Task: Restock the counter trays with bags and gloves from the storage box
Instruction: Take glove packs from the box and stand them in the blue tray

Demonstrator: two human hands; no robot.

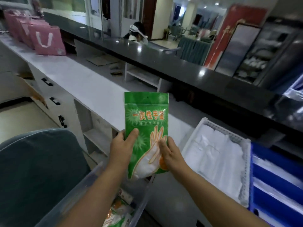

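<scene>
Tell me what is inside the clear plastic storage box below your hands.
The clear plastic storage box holds more green-and-white packets, loosely piled. Both forearms and the held green glove packet cover the rest, so no count.

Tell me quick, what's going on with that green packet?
Left hand and right hand both gripping green glove packet, upright above clear storage box. White tray right, holding white bags. Nothing blocking.

Glossy plastic glove packet (146, 128); polished dark countertop (180, 63); perforated plastic tray (229, 133).

"一次性手套" on green glove pkt (146, 122)
</scene>
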